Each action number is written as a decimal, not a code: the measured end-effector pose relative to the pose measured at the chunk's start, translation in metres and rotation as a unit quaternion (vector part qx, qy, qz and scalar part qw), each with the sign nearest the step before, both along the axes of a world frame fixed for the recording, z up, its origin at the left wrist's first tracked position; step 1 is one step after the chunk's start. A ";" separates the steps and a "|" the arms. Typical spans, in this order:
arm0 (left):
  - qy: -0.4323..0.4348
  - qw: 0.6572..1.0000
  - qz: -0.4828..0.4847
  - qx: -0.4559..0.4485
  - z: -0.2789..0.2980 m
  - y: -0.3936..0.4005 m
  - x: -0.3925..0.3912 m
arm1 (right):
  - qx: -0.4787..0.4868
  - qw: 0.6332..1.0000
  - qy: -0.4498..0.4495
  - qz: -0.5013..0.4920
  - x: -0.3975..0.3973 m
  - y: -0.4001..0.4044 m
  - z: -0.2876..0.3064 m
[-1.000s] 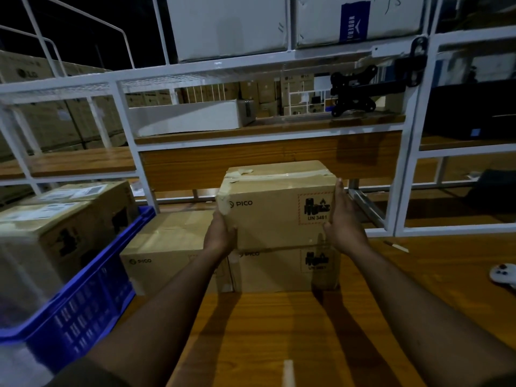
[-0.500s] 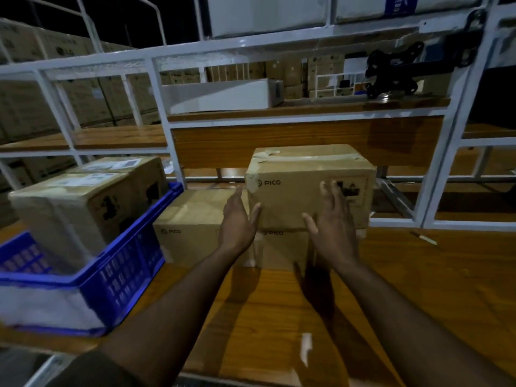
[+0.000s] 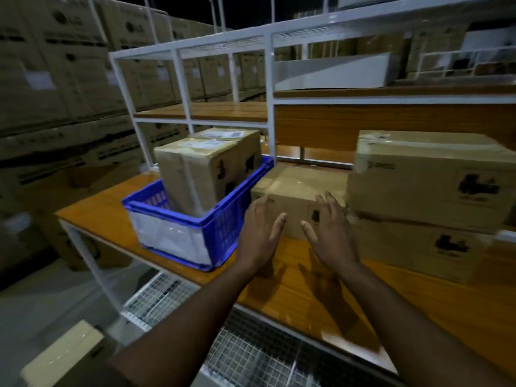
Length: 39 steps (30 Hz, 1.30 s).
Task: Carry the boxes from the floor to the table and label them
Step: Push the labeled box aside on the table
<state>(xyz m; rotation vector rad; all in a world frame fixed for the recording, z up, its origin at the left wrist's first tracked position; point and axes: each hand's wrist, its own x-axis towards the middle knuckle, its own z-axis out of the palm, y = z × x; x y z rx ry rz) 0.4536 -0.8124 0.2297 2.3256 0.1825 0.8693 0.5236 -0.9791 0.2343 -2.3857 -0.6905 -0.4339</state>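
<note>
Two hands hover above the wooden tabletop (image 3: 117, 216), both with fingers spread and released, holding nothing. Left hand (image 3: 261, 231): palm turned inward, fingers pointing toward 12 o'clock, in front of the near face of a low cardboard box (image 3: 296, 191); contact with that face cannot be told because of motion blur. Right hand (image 3: 331, 233): fingers fanned toward 12 o'clock, fingertips (image 3: 329, 198) overlapping the same low box near its right end, thumb toward 9 o'clock.

At 3 o'clock of the right hand stands a stack of two boxes: upper box (image 3: 435, 177) resting on lower box (image 3: 418, 250), the upper one taped along its top. Stack is just beside the low box and clear of both hands.

At 9 o'clock of the left hand sits a blue crate (image 3: 223, 227) on the tabletop, holding two wrapped boxes (image 3: 206, 169) with white labels on top. Crate touches or nearly touches the low box.

White metal shelving (image 3: 269, 79) rises behind the tabletop. Large stacked cartons (image 3: 55, 79) fill the background at 10 o'clock.
</note>
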 end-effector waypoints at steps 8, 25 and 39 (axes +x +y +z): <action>-0.051 0.996 0.075 0.023 -0.020 0.108 -0.117 | -0.010 0.996 -0.012 0.087 -0.085 0.128 -0.017; 0.018 0.951 0.307 -0.041 -0.080 0.321 -0.363 | -0.051 0.951 0.019 0.303 -0.272 0.394 -0.072; 0.120 0.859 0.481 -0.129 -0.171 0.499 -0.464 | -0.092 0.897 0.113 0.416 -0.327 0.610 -0.156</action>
